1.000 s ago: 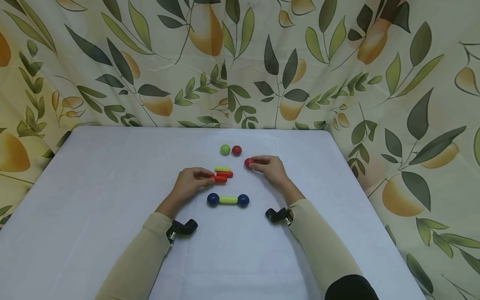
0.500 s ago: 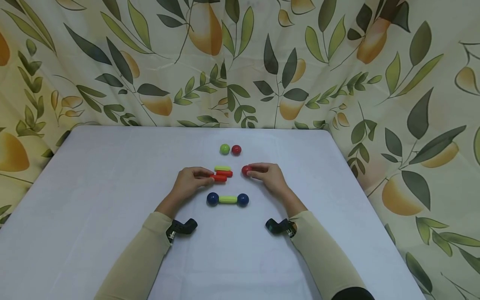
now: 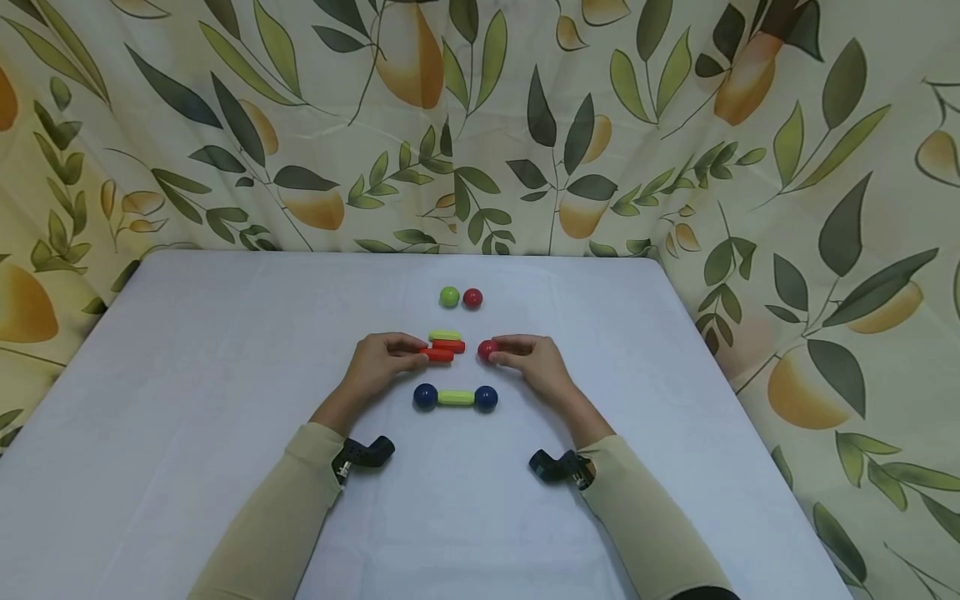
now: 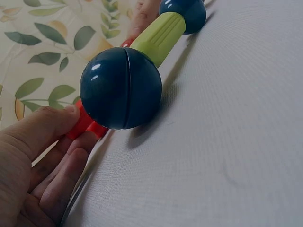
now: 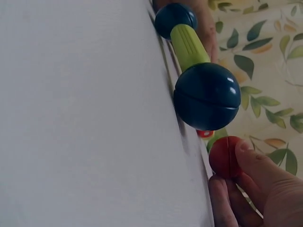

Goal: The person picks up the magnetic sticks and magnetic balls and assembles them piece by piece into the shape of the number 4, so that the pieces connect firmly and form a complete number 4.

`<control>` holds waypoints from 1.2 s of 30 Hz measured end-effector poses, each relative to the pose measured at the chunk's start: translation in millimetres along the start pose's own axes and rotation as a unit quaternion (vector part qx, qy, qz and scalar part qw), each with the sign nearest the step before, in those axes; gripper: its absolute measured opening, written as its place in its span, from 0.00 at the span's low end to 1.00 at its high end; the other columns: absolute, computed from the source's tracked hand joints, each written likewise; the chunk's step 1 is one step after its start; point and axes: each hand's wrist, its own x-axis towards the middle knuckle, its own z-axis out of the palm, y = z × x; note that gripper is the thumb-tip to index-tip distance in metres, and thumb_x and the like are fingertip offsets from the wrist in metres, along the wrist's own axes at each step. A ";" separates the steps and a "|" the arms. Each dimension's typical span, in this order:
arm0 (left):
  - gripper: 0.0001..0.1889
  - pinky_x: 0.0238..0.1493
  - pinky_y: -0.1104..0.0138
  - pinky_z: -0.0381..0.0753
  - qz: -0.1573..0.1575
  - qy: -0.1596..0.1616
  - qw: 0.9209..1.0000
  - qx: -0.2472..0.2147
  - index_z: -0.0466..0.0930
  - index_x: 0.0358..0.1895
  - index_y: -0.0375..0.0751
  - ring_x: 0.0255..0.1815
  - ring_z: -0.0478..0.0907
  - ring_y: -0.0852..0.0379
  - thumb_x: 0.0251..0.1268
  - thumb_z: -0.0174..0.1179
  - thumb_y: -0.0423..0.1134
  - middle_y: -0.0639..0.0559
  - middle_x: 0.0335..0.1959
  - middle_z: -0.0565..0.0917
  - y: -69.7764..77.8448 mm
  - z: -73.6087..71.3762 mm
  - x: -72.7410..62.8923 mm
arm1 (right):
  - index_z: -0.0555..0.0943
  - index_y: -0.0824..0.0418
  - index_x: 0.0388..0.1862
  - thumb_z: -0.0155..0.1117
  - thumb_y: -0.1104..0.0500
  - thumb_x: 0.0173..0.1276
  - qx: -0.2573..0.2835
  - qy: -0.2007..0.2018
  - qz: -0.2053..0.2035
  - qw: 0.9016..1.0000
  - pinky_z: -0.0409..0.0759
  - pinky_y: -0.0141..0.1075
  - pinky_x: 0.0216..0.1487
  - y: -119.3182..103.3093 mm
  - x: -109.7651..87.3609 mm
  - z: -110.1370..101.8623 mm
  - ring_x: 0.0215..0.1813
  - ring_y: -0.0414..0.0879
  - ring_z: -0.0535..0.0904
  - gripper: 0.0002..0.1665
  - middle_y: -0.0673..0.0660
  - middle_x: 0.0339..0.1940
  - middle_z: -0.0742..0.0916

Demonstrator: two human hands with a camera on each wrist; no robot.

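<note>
My left hand [image 3: 381,364] pinches the left end of a red stick [image 3: 439,356] between thumb and fingers. My right hand [image 3: 534,363] holds a red ball [image 3: 487,350], a short gap to the right of that stick's free end. Just behind the held stick lie a second red stick [image 3: 450,346] and a yellow-green stick [image 3: 445,335]. Nearer to me sits a dumbbell-like piece, a yellow-green stick [image 3: 456,398] with a dark blue ball [image 3: 425,397] on its left end and another blue ball [image 3: 486,398] on its right. The right wrist view shows a seam on the held red ball [image 5: 224,157].
Farther back on the white-covered table [image 3: 262,333] are a green ball [image 3: 449,297] and another red ball [image 3: 472,298], side by side. A leaf-and-fruit patterned curtain [image 3: 480,125] hangs behind the table's far edge.
My right hand has brought the red ball toward me and slightly left, level with the red sticks. The left hand and its stick have stayed in place.
</note>
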 end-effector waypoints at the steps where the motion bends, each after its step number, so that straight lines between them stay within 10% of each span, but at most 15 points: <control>1: 0.12 0.55 0.57 0.78 0.000 0.000 1.000 0.000 0.88 0.45 0.49 0.51 0.79 0.53 0.58 0.72 0.44 0.53 0.46 0.87 0.1 0.0 0.1 | 0.84 0.56 0.56 0.75 0.49 0.60 0.001 0.000 -0.003 1.000 0.70 0.47 0.68 -0.2 -0.6 0.7 0.64 0.49 0.76 0.26 0.55 0.54 0.87; 36: 0.13 0.54 0.58 0.78 0.005 -0.006 1.000 0.005 0.88 0.45 0.48 0.48 0.81 0.55 0.57 0.72 0.43 0.52 0.46 0.87 2.9 0.8 -0.9 | 0.87 0.57 0.52 0.76 0.54 0.58 0.004 -0.020 -0.030 0.999 0.75 0.45 0.63 -15.7 -6.6 30.6 0.58 0.47 0.81 0.22 0.54 0.50 0.89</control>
